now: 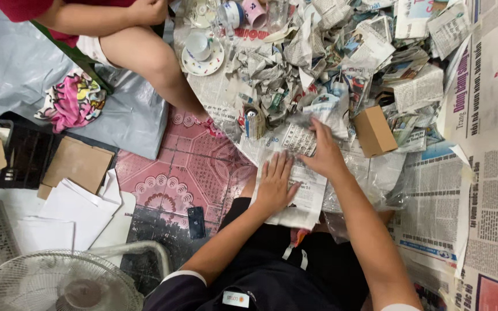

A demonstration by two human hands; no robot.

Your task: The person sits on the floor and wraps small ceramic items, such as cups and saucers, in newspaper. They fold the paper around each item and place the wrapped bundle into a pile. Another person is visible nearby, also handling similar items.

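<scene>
We see a folded newspaper sheet (296, 190) on the person's lap, its long axis running from the knees toward the crumpled paper pile (318, 63). Our left hand (275, 185) presses flat on it, fingers unclenched; our right hand (324, 154) rests spread at its far edge, grasping nothing. A small cardboard box (374, 131) sits just beside, with a cup on saucer (202, 50) beyond.

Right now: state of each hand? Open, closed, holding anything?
Left hand: open, palm flat on the folded newspaper sheet, gripping nothing.
Right hand: open, fingers spread, pressing the same sheet near the crumpled paper pile.
</scene>
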